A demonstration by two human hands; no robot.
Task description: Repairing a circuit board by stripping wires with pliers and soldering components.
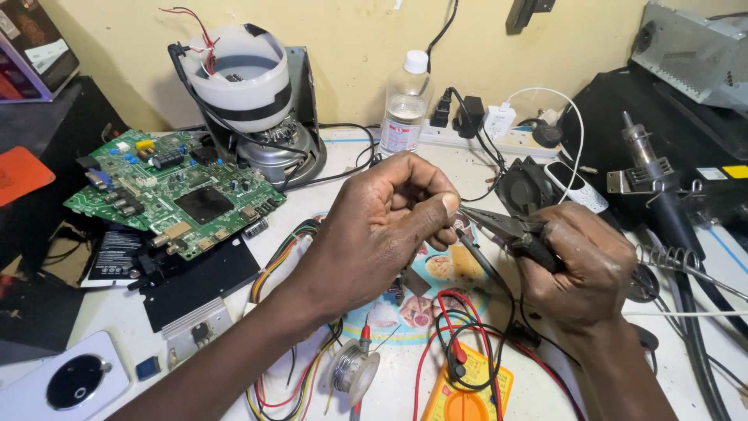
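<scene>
My left hand [389, 218] is closed in a pinch at the middle of the bench, thumb and fingertips pressed together on something too small to make out. My right hand [580, 265] grips the black handles of needle-nose pliers [499, 226], whose jaws point left and meet my left fingertips. Below the hands lie a solder spool [354, 368], a yellow multimeter [463, 398] with red and black leads, and a bundle of coloured wires [284, 249].
A green circuit board [175, 191] lies at the left beside a white-and-metal appliance part [249, 86]. A clear bottle [405, 105] and a power strip [499, 132] stand at the back. A soldering iron in its stand [662, 203] is at the right; a small fan [526, 187] sits behind the pliers.
</scene>
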